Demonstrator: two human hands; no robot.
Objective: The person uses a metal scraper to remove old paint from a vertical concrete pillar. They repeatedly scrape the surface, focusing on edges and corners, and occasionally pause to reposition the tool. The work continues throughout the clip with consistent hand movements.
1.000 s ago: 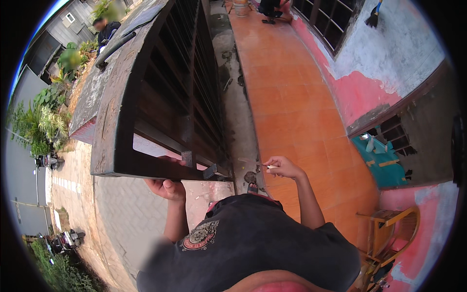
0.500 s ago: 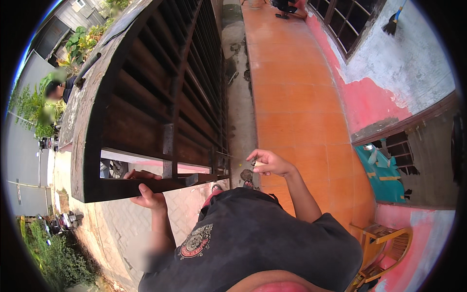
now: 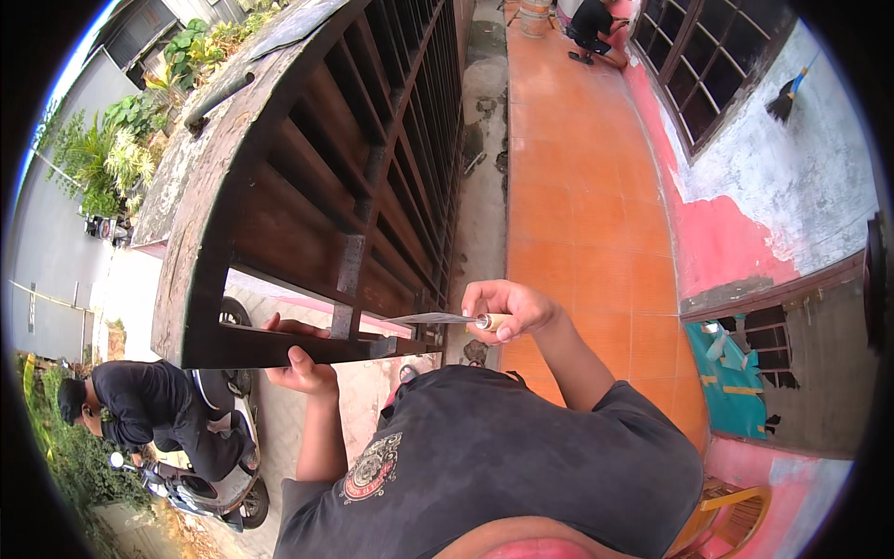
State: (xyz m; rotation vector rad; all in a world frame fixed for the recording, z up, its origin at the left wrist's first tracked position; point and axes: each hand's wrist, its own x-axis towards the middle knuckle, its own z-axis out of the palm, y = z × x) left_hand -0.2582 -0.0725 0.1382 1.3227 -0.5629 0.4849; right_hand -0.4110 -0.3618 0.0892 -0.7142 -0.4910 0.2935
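Note:
A dark metal gate with upright bars stands on my left. My left hand is closed round the edge bar of its frame, thumb on the near side and fingers behind. In my right hand is a putty knife, gripped by its short pale wooden handle. Its thin, flat metal blade points left, and the tip lies close to the gate's bars. Whether the tip touches the metal I cannot tell.
A worn wall top runs beside the gate. Orange tiles cover the porch on my right, where a wooden chair stands. Someone crouches at the far end. A person rides a motorbike at the left.
My view has shifted, and the gate appears farther right. The putty knife's blade now shows clearly, pointing at the gate. A motorbike rider has come into view; my left hand keeps its grip.

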